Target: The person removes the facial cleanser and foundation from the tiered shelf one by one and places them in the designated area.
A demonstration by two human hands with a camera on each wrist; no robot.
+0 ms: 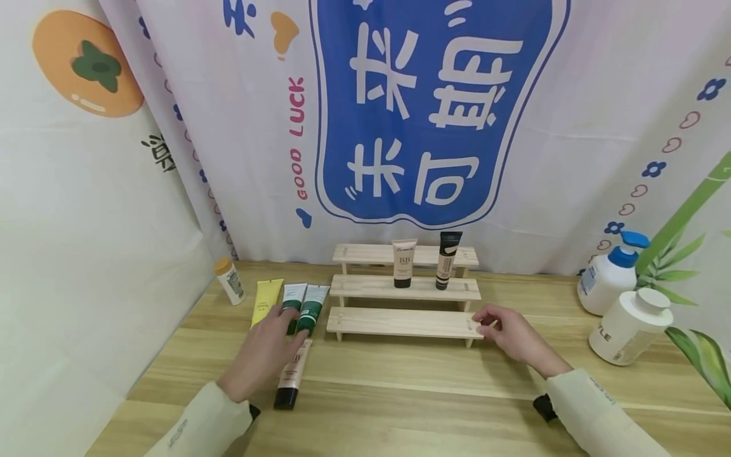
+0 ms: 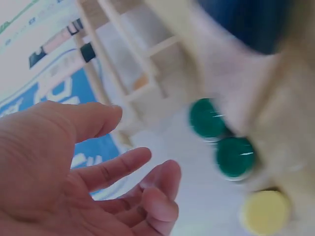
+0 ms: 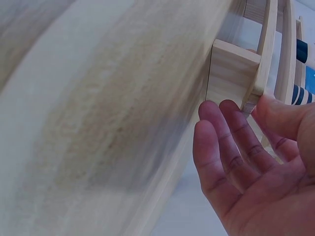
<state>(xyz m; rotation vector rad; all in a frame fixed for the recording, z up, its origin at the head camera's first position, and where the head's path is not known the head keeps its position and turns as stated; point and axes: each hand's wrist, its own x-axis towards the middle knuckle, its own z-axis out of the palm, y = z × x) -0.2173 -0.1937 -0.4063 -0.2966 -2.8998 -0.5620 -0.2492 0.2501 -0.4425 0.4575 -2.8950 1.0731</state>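
Observation:
My left hand [image 1: 265,346] hovers over the tubes at the left, fingers loosely bent; the left wrist view shows nothing in its grasp. Beneath and beside it lie two white-and-green tubes [image 1: 311,311], a yellow tube [image 1: 266,298] and a pink BB cream tube [image 1: 292,374] with a black cap. With thumb and forefinger, my right hand [image 1: 514,333] pinches the right end of the lowest step of a three-tier wooden display stand [image 1: 400,322]; its other fingers stay off the wood. On the middle step stand a pink BB cream tube [image 1: 404,263] and a black-and-beige tube [image 1: 447,263].
A small orange-capped bottle [image 1: 230,282] stands at the back left. On the right are a white pump bottle [image 1: 608,282] with a blue head and a white capped bottle [image 1: 628,330], beside green leaves. A printed curtain [image 1: 571,127] hangs behind the table.

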